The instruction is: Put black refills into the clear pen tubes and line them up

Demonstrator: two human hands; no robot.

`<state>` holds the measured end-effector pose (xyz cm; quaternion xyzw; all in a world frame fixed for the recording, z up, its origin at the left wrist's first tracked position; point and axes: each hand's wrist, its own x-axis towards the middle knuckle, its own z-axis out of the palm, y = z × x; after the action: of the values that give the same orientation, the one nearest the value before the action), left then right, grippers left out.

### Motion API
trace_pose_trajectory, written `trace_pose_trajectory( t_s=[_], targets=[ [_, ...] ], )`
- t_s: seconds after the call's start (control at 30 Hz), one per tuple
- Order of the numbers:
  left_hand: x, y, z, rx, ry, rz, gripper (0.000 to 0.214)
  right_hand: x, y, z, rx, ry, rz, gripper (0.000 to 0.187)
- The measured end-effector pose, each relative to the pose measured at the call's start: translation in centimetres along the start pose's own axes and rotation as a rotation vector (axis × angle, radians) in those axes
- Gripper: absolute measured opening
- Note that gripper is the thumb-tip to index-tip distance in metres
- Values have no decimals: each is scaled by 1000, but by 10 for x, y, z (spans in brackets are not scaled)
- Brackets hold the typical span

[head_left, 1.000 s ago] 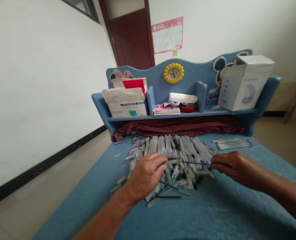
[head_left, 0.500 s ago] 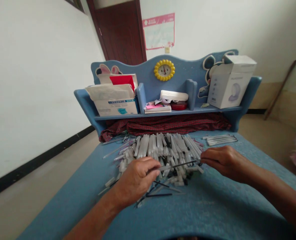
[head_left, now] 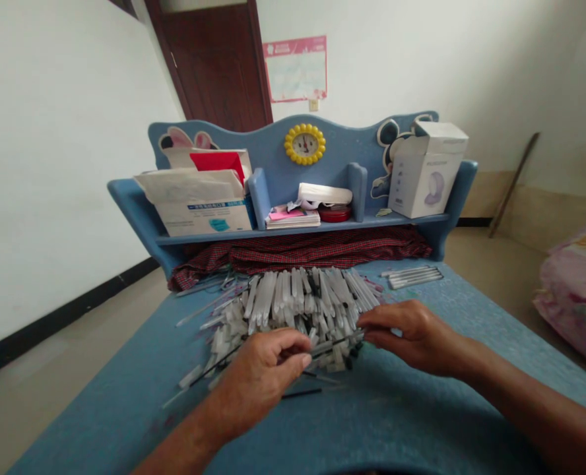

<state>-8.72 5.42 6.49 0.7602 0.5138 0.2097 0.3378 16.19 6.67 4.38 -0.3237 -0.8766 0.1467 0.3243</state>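
Observation:
My left hand [head_left: 266,369], thumb and forefinger pinched, holds a clear pen barrel [head_left: 321,348] over the front of the pile. A thin dark pen refill [head_left: 342,340] runs from that barrel's right end to the fingertips of my right hand [head_left: 412,335], which are closed on its far end. Beneath and behind both hands spreads a heap of translucent pen barrels [head_left: 268,300], some with black tips. One loose dark refill [head_left: 303,394] lies on the blue tabletop [head_left: 396,422] just right of my left wrist.
A row of finished-looking clear pens [head_left: 414,277] lies at the back right. Behind the heap, red checked cloth [head_left: 323,251] is bunched under a blue shelf [head_left: 208,235]. The shelf carries a mask box [head_left: 198,214], a yellow clock [head_left: 305,144] and a white box [head_left: 426,171].
The view has shifted, so the shelf and table sit further left. My hands have come nearer together, and less of the dark refill shows between them.

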Motion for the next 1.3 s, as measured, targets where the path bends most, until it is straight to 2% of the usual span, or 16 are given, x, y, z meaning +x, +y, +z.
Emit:
trace_pose_trajectory(
  t_s=[0.07, 0.13, 0.23, 0.37, 0.57, 0.73, 0.83, 0.93, 1.17, 1.3],
  targets=[
    [1, -2, 4, -111, 15, -30, 17, 0, -1, 1, 138, 9, 32, 27],
    [1, -5, 7, -272, 48, -72, 19, 0, 4, 0, 181, 12, 98, 33],
    [3, -9, 8, -512, 110, -121, 23, -1, 18, -5, 12, -19, 203, 19],
    [3, -8, 8, -718, 123, -132, 24, -4, 37, -9, -289, -130, 246, 19],
    [1, -4, 9, -783, 108, -128, 22, -5, 40, -2, -485, -272, 288, 15],
    [0, -6, 11, -756, 63, -117, 21, -5, 43, 5, -518, -307, 305, 16],
    [-1, -8, 12, -735, 42, -109, 20, -5, 45, 6, -453, -264, 299, 14],
    [-1, -8, 13, -717, 47, -112, 21, -5, 41, 5, -298, -205, 284, 14],
    [-2, -5, 17, -665, 61, -139, 21, -1, 14, 9, 205, -19, 293, 5],
    [-2, -5, 20, -631, 49, -134, 21, -1, 1, 12, 342, 66, 242, 5]
  ],
)
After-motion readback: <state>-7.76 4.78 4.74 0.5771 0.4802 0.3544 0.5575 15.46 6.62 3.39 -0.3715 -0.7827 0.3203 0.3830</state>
